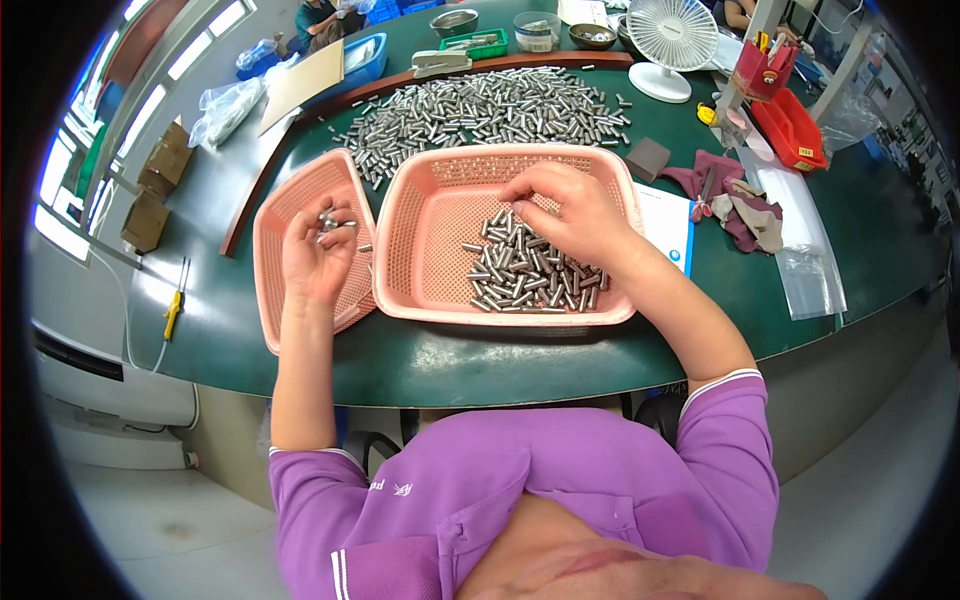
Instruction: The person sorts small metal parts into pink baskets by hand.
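Green table [440, 368], two pink baskets [505, 318], loose metal pins [480, 112], white fan [660, 84]

White lettering and a small white emblem [403, 489] stand on the purple short-sleeved fabric shirt [590, 465], lower left of centre; a small yellow label [806, 153] with dark print, too tiny to read, sits on the red open-topped plastic bin [783, 125], upper right of the frame.
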A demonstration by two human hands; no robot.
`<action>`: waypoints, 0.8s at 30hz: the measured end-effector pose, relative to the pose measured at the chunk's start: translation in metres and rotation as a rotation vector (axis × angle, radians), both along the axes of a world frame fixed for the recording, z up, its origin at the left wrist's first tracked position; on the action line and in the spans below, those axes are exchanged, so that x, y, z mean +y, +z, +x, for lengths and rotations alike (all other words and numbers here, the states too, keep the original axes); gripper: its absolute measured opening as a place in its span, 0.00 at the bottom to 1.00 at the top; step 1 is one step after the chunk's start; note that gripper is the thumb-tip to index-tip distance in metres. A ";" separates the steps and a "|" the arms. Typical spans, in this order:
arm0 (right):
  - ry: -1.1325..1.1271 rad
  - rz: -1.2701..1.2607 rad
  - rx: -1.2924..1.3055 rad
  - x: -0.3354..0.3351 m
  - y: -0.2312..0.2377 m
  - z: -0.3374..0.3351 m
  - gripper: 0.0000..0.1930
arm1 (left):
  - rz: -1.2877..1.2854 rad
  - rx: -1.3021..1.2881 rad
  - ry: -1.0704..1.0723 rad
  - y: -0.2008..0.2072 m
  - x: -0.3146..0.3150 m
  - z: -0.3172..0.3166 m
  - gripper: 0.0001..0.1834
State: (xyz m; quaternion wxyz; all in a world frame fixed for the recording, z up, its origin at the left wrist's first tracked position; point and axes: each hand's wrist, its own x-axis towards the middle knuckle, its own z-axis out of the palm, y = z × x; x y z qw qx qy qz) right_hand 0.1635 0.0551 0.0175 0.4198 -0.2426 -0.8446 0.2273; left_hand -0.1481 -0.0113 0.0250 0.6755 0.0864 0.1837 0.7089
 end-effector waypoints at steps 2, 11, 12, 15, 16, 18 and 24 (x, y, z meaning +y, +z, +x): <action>-0.019 0.069 0.019 -0.003 0.003 0.001 0.08 | 0.055 -0.110 -0.108 0.010 0.008 0.039 0.10; 0.083 0.332 0.074 -0.016 0.014 -0.004 0.15 | -0.111 0.085 -0.227 0.007 0.027 0.147 0.09; 0.095 0.357 0.051 -0.015 0.013 -0.004 0.14 | -0.141 0.090 -0.215 0.005 0.029 0.148 0.08; 0.075 0.325 0.033 -0.013 0.009 -0.006 0.13 | -0.149 0.078 -0.217 -0.004 0.031 0.144 0.08; 0.068 0.290 0.027 -0.012 0.007 -0.007 0.13 | -0.127 0.060 -0.228 -0.007 0.030 0.142 0.08; 0.064 0.245 0.049 -0.013 0.005 -0.008 0.13 | -0.139 0.024 -0.202 -0.007 0.029 0.144 0.08; 0.047 -0.059 0.088 -0.012 0.002 -0.006 0.12 | -0.061 -0.165 -0.219 -0.010 0.029 0.143 0.07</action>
